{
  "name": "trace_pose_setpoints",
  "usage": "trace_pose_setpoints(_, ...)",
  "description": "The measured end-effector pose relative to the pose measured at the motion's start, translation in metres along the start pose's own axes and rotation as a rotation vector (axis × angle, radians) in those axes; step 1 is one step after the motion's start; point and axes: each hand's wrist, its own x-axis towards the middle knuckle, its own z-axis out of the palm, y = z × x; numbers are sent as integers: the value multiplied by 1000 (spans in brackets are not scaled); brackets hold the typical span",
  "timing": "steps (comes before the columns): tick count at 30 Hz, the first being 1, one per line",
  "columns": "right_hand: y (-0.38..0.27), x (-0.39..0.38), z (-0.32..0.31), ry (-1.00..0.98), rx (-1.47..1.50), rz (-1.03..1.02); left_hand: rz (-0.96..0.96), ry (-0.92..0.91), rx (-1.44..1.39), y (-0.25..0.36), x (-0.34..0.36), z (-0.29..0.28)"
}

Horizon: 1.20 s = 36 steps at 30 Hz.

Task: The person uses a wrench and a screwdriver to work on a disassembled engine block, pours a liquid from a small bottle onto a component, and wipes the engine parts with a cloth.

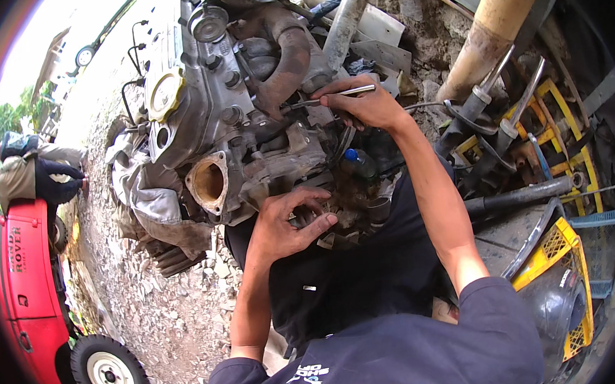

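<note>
Steadying the engine [206, 92] looked like the first thing to get right, since it was the largest piece by far and lay just in front of the person's lap. Next in size came the rusty curved pipe [294, 59]. Work was centred beside its lower end, where a slip would probably have driven the knuckles into rough metal.

The right hand [369, 106] grasped the slim metal tool [357, 90], fingers closed round it, the bright end sticking out past them. The left hand [285, 225] was loose near the engine's lower side, thumb and fingers curved apart, with nothing I could make out between them. Doing this well, as I judged it, called for a squarely seated tip, slow even pressure, and the left hand either bracing the engine or well out of the tool's path.

Much was hard to see. The engine's top was cut off at the upper edge. Whether the left fingertips touched metal, I could not tell. A bottle with a blue cap [362, 162] sat half lost in shadow below the right hand. Smallest of all, the tool's tip vanished among dark parts, hiding whatever it met.
</note>
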Motion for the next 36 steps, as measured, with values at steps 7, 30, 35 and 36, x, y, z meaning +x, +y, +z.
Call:
trace_pose_setpoints(7, -5, 0, 8, 32, 11, 65, -64, -39, -40, 5, 1, -3)
trace_pose_setpoints(30, -7, 7, 23, 234, -27, -5, 489, 353, 877, 71, 140, -118)
trace_pose_setpoints(35, 10, 7, 43, 377, 205, -153, 360, 535, 829, 35, 201, -142)
trace_pose_setpoints(36, 10, 9, 53, 356, 315, -142, 325, 565, 915, 8, 202, -152)
